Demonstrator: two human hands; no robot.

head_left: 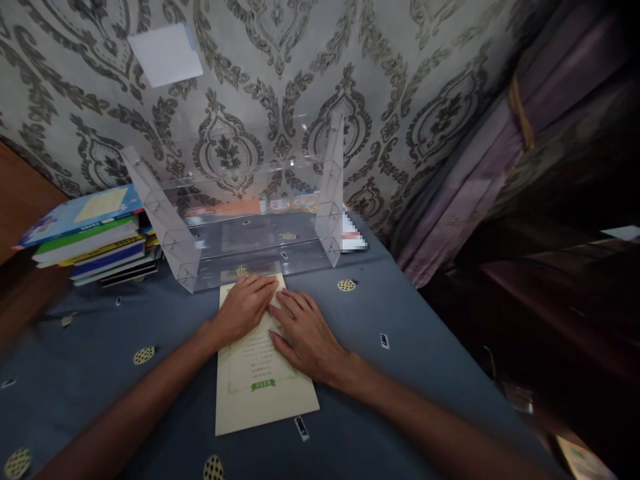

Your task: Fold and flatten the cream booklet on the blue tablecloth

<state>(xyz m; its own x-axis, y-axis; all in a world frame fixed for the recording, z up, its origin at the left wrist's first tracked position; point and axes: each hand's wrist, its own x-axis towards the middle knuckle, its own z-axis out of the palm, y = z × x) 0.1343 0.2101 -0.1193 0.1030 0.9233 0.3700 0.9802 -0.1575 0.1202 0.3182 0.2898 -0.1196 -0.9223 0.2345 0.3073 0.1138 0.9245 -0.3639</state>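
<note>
A cream sheet or booklet (265,413) lies flat on the blue tablecloth, printed with lines of small text and a green ribbon banner. Whether it has several pages I cannot tell. My left hand (243,308) rests flat on its upper part, fingers stretched out to the right. Beside it, my right hand (306,335) lies on the right side of the paper, fingers extended and a little apart, thumb on the text. The fingertips of both hands nearly meet near the paper's top. Neither hand grips anything. Part of the print is hidden under the hands.
Just behind the paper stands a clear acrylic tiered rack (330,217). A stack of books (103,243) sits left of it. The blue tablecloth (400,393) has pineapple prints. A white card (167,57) is on the patterned wall; a purple curtain (465,167) hangs at right.
</note>
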